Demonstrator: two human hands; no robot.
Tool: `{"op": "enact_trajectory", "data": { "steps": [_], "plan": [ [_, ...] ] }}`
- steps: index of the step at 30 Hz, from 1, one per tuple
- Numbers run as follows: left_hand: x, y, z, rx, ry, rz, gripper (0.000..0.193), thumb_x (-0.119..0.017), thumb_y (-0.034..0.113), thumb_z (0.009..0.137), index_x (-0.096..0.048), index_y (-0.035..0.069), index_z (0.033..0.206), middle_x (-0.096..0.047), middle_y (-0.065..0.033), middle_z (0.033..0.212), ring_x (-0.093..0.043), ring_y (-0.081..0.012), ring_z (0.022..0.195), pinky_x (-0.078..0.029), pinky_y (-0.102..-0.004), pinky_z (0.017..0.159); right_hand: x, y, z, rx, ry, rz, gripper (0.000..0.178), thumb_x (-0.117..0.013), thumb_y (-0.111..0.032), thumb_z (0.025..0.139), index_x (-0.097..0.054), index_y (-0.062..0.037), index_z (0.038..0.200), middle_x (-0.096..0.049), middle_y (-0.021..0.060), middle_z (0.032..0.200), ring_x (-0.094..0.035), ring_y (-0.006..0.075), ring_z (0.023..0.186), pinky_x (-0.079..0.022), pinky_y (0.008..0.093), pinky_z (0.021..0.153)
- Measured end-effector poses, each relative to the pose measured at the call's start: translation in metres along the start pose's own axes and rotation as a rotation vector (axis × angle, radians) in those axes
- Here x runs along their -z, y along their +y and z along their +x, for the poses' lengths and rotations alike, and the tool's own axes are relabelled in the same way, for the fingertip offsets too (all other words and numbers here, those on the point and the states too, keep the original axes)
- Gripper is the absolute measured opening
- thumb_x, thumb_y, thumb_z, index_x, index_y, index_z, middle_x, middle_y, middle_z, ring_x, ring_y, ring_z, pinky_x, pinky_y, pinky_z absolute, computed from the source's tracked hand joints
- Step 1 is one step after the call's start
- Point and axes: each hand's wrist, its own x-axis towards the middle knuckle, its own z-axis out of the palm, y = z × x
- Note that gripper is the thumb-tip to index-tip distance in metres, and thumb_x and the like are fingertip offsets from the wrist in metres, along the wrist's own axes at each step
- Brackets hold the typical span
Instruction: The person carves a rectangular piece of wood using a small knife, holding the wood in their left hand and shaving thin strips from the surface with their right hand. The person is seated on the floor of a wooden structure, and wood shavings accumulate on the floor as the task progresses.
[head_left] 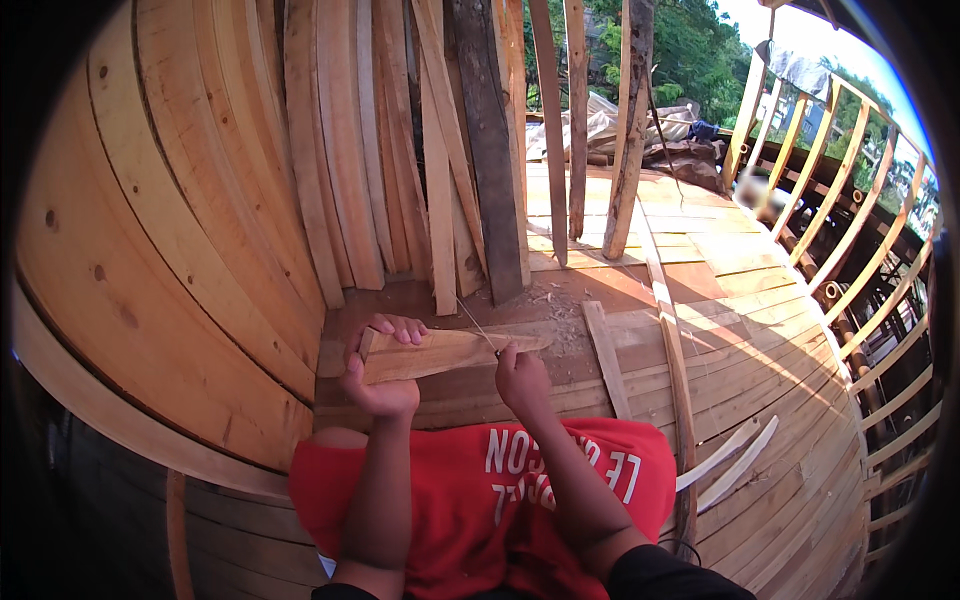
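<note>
**Wedge of wood held level between two hands**

Red printed cloth (480, 500) is lying nearest, under both forearms. Left hand (378, 385) is curling its fingers (400, 327) over the butt of a pale tapered wooden offcut (440, 352), clenching it. Right hand (520, 378) is pinching a thin metal blade (478, 325) against the offcut's top edge. Its long axis is running left to right, thin end pointing right, above the plank deck (760, 330). Leaning boards (400, 140) are crowding behind; open decking is lying rightward.
</note>
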Motion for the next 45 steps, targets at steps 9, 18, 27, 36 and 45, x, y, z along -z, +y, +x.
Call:
{"op": "enact_trajectory", "data": {
  "steps": [9, 18, 27, 36, 45],
  "plan": [
    [-0.032, -0.004, -0.014, 0.008, -0.038, 0.1, 0.049, -0.044, 0.049, 0.085, -0.051, 0.001, 0.094, -0.053, -0.0117, 0.08, -0.052, -0.0238, 0.074, -0.044, -0.0422, 0.077, 0.002, 0.016, 0.005, 0.095, 0.143, 0.092, 0.058, -0.033, -0.033, 0.098, -0.063, 0.0069, 0.068, -0.06, 0.0308, 0.071, -0.06, 0.0495, 0.071, -0.046, 0.0568, 0.069],
    [-0.015, -0.005, -0.01, -0.022, 0.139, 0.033, 0.048, -0.043, 0.048, 0.083, -0.051, 0.003, 0.094, -0.051, -0.0107, 0.079, -0.051, -0.0243, 0.075, -0.044, -0.0418, 0.077, -0.015, 0.032, 0.002, -0.051, 0.074, 0.021, 0.056, -0.033, -0.035, 0.098, -0.068, 0.0052, 0.081, -0.063, 0.031, 0.08, -0.062, 0.0487, 0.081, -0.047, 0.0559, 0.078],
    [-0.03, -0.012, -0.016, -0.024, 0.063, 0.068, 0.049, -0.043, 0.049, 0.083, -0.052, 0.002, 0.093, -0.052, -0.011, 0.078, -0.052, -0.0243, 0.075, -0.044, -0.0421, 0.076, -0.012, 0.06, 0.027, -0.121, 0.155, 0.03, 0.059, -0.032, -0.039, 0.098, -0.068, 0.0043, 0.081, -0.063, 0.0303, 0.079, -0.062, 0.049, 0.084, -0.047, 0.0553, 0.08],
    [-0.003, 0.009, -0.014, 0.025, 0.023, 0.105, 0.05, -0.043, 0.05, 0.082, -0.053, 0.002, 0.093, -0.052, -0.0111, 0.079, -0.052, -0.0254, 0.075, -0.044, -0.0434, 0.077, 0.018, -0.028, -0.011, 0.006, -0.079, -0.004, 0.059, -0.028, -0.038, 0.099, -0.07, 0.0027, 0.089, -0.066, 0.0294, 0.086, -0.063, 0.0489, 0.088, -0.049, 0.0547, 0.082],
    [0.004, 0.013, -0.007, 0.036, 0.035, 0.153, 0.042, -0.042, 0.047, 0.079, -0.048, 0.007, 0.094, -0.049, -0.0082, 0.078, -0.048, -0.0231, 0.075, -0.041, -0.0431, 0.081, -0.012, 0.072, 0.034, -0.108, -0.071, -0.105, 0.057, -0.034, -0.037, 0.097, -0.067, 0.0077, 0.086, -0.064, 0.0337, 0.089, -0.062, 0.0503, 0.09, -0.048, 0.0555, 0.085]
  ]
}}
